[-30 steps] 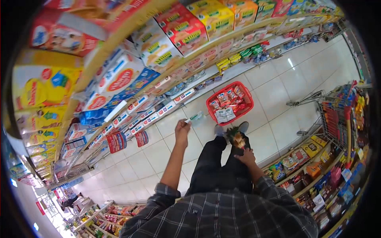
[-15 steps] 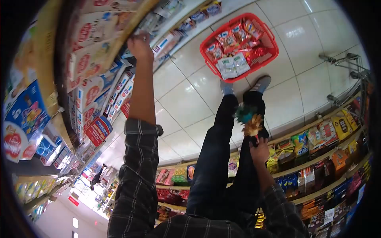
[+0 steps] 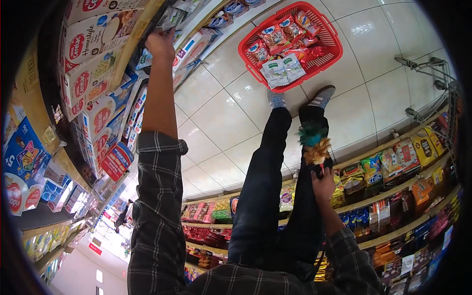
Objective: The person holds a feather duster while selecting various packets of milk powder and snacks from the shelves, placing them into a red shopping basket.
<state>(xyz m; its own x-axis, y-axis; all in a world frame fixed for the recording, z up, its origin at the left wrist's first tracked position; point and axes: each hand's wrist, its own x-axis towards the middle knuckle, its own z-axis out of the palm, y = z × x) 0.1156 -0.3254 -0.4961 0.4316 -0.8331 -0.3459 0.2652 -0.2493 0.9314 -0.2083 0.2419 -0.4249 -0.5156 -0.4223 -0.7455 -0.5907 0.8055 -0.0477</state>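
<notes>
My left hand point(image 3: 161, 45) reaches into a low shelf at the upper left, against white and silvery packets point(image 3: 171, 18). Its fingertips are partly hidden there, so I cannot make out whether they grip a packet. A blue-white packet point(image 3: 144, 59) lies just below that hand. My right hand point(image 3: 323, 186) is wrapped round the dark handle of a feather duster point(image 3: 315, 150), whose green and tan feathers point away from me over my leg. Beyond my shoes stands a red shopping basket point(image 3: 330, 63) on the floor, holding several red snack packets point(image 3: 272, 37) and white-green packets point(image 3: 283, 70).
Boxes of baby cereal point(image 3: 93, 39) fill the shelf at the left. A red price sign point(image 3: 117, 161) juts out below them. Shelves of snack bags point(image 3: 372, 169) curve along the lower right. A metal wheeled frame point(image 3: 437, 81) stands at the right on the tiled floor point(image 3: 221, 108).
The view has shifted slightly, so basket and shelf sit a little higher in it. My left hand stays at the packets. My right hand keeps the feather duster.
</notes>
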